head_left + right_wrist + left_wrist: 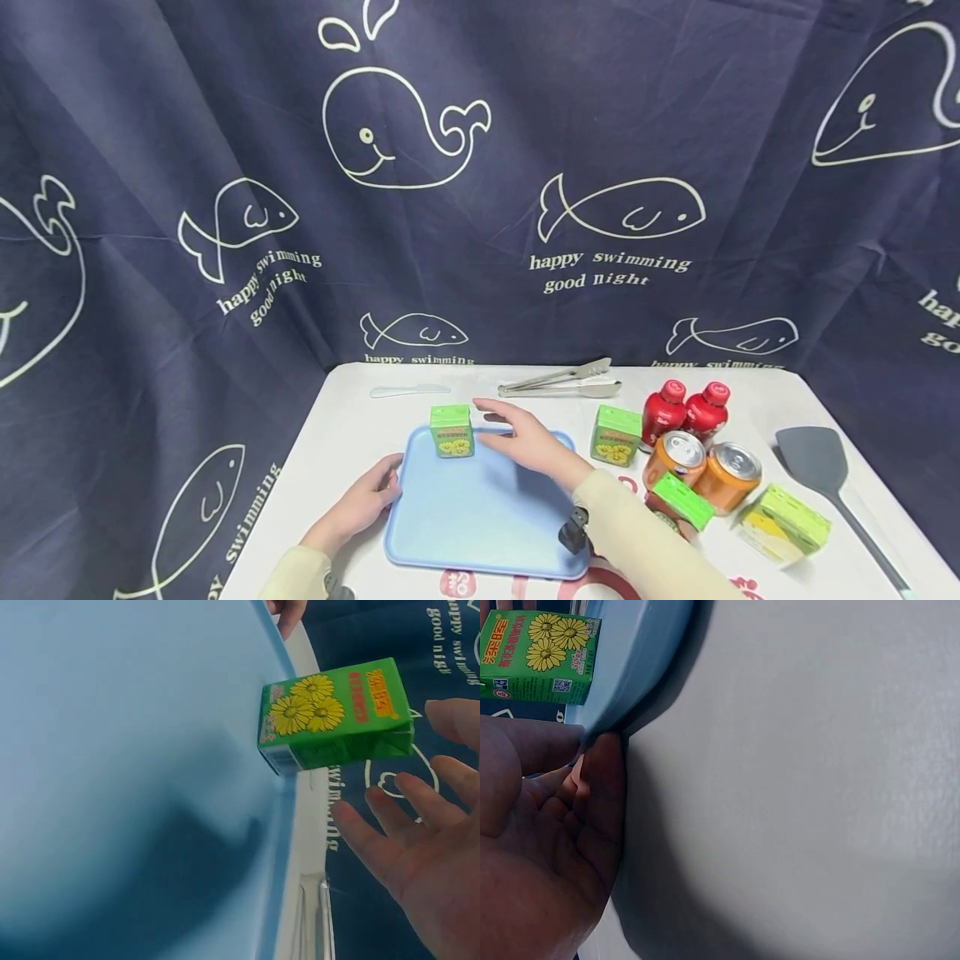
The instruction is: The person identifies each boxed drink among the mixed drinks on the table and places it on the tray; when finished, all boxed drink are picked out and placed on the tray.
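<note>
A light blue tray [487, 508] lies on the white table. At its left rim my left hand [363, 500] pinches the edge between thumb and fingers; the left wrist view shows the fingertips [606, 754] right at the rim's underside. A green drink carton with yellow flowers [453, 432] stands upright on the tray's far left part. Just right of this carton, my right hand [525, 437] is held above the tray with its fingers spread and nothing in them. A gap shows between those fingers [367, 832] and the carton in the right wrist view.
Right of the tray stand another green carton [617, 435], two red bottles [686, 410], two orange cans [727, 479], a green-topped brown carton [678, 504] and a yellow-green carton [783, 525]. A grey spatula [813, 462] lies far right. Tongs [558, 382] and a pale knife [410, 390] lie behind.
</note>
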Demonstrator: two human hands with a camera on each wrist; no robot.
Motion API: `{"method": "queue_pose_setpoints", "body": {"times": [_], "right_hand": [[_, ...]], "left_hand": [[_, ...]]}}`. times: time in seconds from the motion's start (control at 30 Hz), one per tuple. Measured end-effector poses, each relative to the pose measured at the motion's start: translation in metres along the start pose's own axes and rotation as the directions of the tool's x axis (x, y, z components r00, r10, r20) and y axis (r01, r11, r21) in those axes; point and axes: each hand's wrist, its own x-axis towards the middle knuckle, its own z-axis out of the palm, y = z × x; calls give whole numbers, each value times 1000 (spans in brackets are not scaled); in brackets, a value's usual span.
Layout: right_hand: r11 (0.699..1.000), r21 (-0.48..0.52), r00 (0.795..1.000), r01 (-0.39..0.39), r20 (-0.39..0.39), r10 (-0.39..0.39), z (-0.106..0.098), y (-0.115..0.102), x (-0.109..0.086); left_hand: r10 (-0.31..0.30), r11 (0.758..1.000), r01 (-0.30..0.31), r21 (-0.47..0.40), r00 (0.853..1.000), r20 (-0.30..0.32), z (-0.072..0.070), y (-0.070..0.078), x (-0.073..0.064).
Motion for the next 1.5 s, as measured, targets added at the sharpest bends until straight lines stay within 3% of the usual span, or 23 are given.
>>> {"method": "queue_pose_setpoints", "body": {"times": [0.33,0.8,1.23,1.5], "right_hand": [[998,-22,998,53,-18,-54,-26,-14,-33],[992,-73,990,107,-85,-113,-60,-23,-80],[987,-161,985,14,-165,-41,-101,-23,-124],[990,-138,979,7,-199,-35,-123,-19,-145]], "left_hand": [[22,1000,-22,11,1000,-10,3,2,-1],[-9,1000,9,-16,1000,7,0,6,-2],[-19,1000,19,-14,1000,-3,1,5,-2],[-21,999,21,-26,1000,0,1,4,-2]]}}
